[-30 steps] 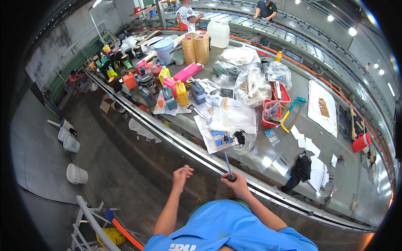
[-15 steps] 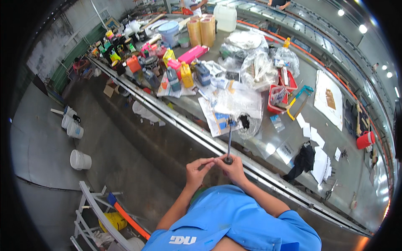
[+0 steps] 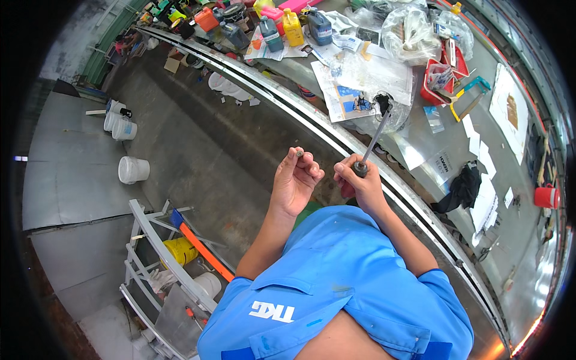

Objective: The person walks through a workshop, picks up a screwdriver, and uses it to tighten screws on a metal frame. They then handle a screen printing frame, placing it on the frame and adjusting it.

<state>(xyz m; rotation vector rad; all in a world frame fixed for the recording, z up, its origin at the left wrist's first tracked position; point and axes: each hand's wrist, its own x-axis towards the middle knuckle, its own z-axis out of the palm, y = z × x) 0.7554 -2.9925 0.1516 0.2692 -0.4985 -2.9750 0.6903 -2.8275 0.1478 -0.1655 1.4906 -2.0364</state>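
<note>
My right hand (image 3: 363,182) is closed round the dark handle of a screwdriver (image 3: 376,138). Its long metal shaft slants up and to the right, past the table's near edge. To its left, my left hand (image 3: 295,186) is raised with the palm partly turned up and the fingers curled. Between its thumb and fingertips sits a small, round, greenish piece (image 3: 299,153), too small to name. The two hands are apart. Beyond the shaft, on the table, lie a stained paper sheet (image 3: 336,90) and crumpled clear plastic (image 3: 399,117) with a black smear.
A long metal-edged table (image 3: 414,144) runs diagonally ahead. On it are ink bottles (image 3: 292,29), red baskets (image 3: 433,90), a hacksaw (image 3: 459,101) and a black cloth (image 3: 465,187). White buckets (image 3: 133,170) stand on the floor at left, near a metal frame (image 3: 150,240).
My left hand has drawn away from my right hand, with the small piece in its fingers. The screwdriver now leans to the right. The view has shifted, so the table sits higher.
</note>
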